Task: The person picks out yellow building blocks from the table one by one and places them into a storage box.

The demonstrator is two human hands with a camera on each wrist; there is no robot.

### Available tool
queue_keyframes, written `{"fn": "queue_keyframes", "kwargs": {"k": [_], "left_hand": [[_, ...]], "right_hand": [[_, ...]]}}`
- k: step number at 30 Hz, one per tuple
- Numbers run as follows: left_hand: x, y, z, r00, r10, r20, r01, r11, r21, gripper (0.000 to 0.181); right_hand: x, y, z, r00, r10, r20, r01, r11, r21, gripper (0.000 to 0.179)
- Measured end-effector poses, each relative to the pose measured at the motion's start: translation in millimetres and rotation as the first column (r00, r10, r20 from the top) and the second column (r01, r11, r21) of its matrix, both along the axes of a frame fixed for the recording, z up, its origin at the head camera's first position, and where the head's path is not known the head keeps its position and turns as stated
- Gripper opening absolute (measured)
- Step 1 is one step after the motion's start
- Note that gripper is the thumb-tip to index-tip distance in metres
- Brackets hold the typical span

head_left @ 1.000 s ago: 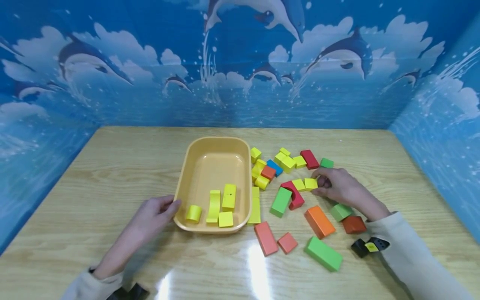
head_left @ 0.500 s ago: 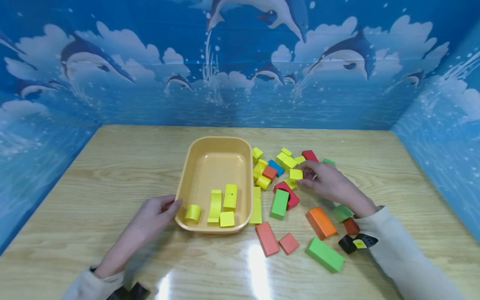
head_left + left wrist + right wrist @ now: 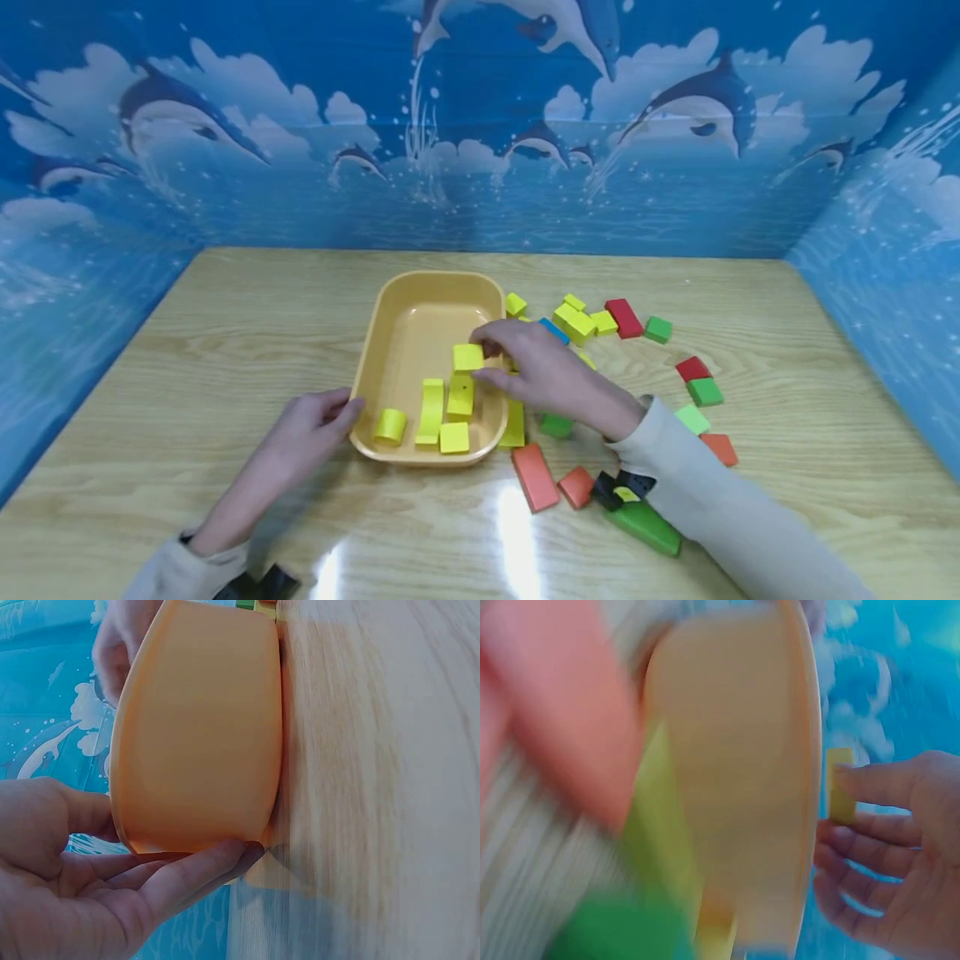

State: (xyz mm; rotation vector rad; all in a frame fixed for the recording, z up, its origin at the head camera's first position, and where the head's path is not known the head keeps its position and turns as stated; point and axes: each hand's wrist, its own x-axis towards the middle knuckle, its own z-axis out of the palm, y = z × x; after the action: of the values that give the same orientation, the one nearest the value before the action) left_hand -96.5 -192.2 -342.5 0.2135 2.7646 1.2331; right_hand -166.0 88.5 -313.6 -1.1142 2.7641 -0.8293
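Note:
My left hand (image 3: 318, 429) grips the left rim of a tan plastic tray (image 3: 405, 333). In the left wrist view its thumb lies at the rim and its fingers spread along the outer wall. My right hand (image 3: 543, 371) reaches over the tray's right rim, pinching a small yellow block (image 3: 468, 357) between thumb and fingertips. The right wrist view has this yellow block (image 3: 841, 787) beside the tray's rim. Inside the tray lie a yellow cylinder (image 3: 390, 426), a curved yellow block (image 3: 431, 412), a yellow oblong block (image 3: 461, 398) and a yellow cube (image 3: 454, 437).
Right of the tray, loose blocks are scattered on the wooden table (image 3: 277, 317): several yellow ones, a dark red block (image 3: 624, 318), a green one (image 3: 658, 329) and a pinkish-red oblong (image 3: 536, 477). The right forearm covers some. A dolphin-patterned backdrop (image 3: 480, 208) stands behind.
My right hand has picked up a yellow block from the scattered ones and carried it left, over the tray. My left hand has stayed at the tray's rim.

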Motion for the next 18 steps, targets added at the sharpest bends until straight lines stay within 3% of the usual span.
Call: {"fn": "queue_keyframes", "kwargs": {"k": [6,11,18], "left_hand": [[0.2,0.0,0.5,1.000,0.000,0.005,0.000,1.000,0.002,0.026],[-0.3,0.8,1.2,1.000,-0.004,0.017,0.004,1.000,0.009,0.026],[-0.1,-0.2,1.9,1.000,-0.001,-0.009,0.001,1.000,0.013,0.025]], "right_hand": [[10.1,-48.8,-1.9,0.989,0.142,-0.049,-0.128,0.967,0.220,0.035],[15.9,-65.5,-7.7,0.987,0.140,-0.080,-0.105,0.934,0.341,0.034],[19.3,-74.5,-12.8,0.982,0.154,-0.106,-0.103,0.918,0.382,0.033]]}}
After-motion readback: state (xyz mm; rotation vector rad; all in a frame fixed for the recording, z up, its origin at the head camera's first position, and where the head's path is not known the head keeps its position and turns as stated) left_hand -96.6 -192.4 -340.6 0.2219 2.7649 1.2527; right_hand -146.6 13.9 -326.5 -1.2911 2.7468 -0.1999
